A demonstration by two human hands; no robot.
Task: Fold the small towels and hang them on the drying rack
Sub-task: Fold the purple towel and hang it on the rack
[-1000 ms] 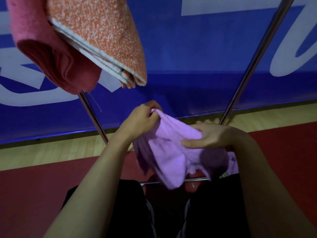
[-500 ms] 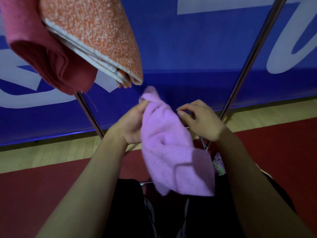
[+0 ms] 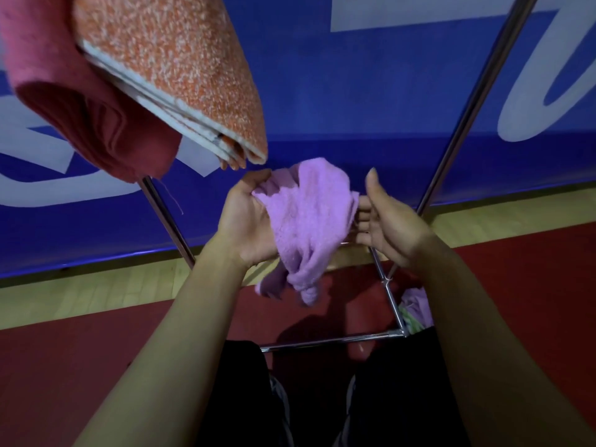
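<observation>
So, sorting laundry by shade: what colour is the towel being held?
Light purple towel, clearest in the head view.

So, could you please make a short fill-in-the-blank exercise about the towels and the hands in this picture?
1. The towel between the two hands is ____ in colour.
2. The left hand grips the purple towel at its upper ____ edge.
3. Beside the orange speckled towel, already hanging at upper left, is a ____ towel.
4. The metal poles of the rack stand in front of a ____ banner.

Missing words: purple; left; pink; blue
</observation>
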